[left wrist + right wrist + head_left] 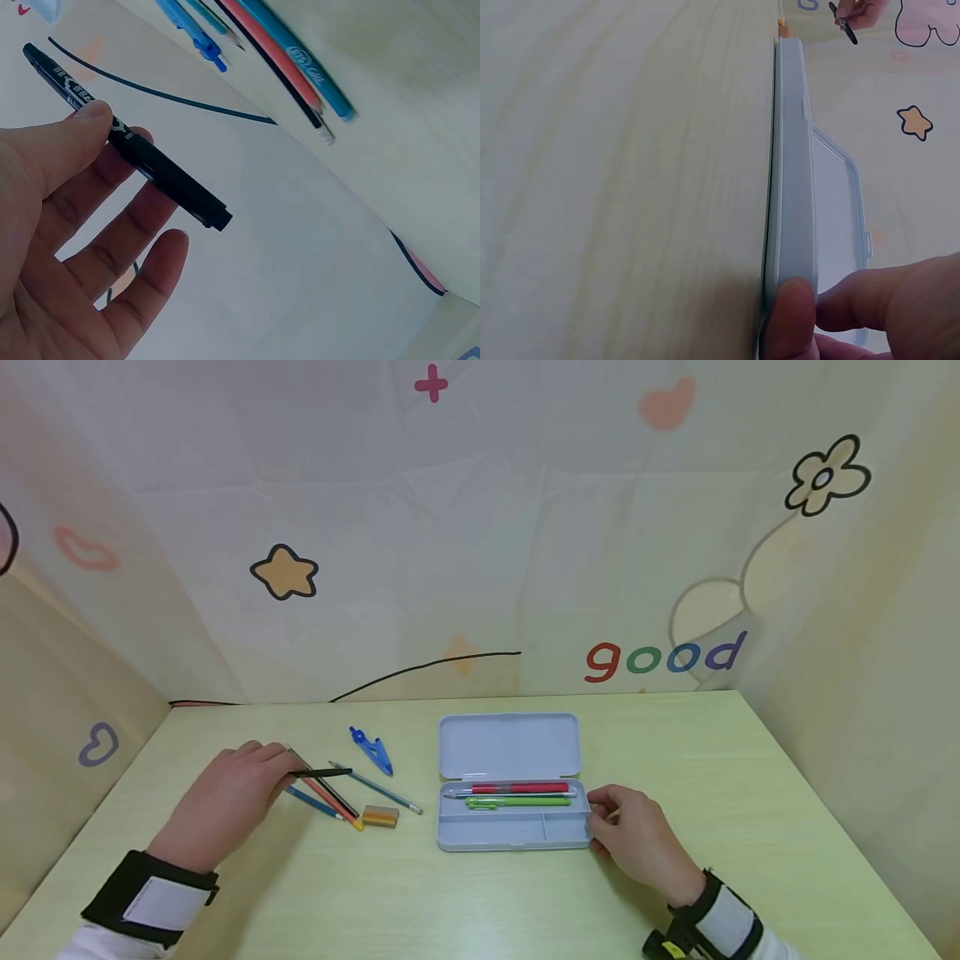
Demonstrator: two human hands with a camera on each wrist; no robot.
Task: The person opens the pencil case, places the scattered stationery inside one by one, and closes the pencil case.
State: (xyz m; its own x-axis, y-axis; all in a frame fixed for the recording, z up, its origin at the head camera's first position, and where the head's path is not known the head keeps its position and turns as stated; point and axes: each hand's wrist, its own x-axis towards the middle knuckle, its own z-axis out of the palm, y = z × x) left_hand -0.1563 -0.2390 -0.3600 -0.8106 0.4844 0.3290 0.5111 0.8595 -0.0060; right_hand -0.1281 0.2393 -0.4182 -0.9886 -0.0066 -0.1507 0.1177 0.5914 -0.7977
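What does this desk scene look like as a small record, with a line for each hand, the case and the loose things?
Left hand: pinches a black pen above the table
Right hand: grips the right end of the pencil case
Case state: open, lid laid back
Seen inside: a red pen and a green pen, in the long rear compartment
Loose, left of case: blue compass, teal pencil, black pencil, red pencil, blue pen, small striped block, perhaps an eraser

The pale table (480, 902) bears an open case (491, 832), compass (372, 749), pencils (384, 789), striped block (380, 816).
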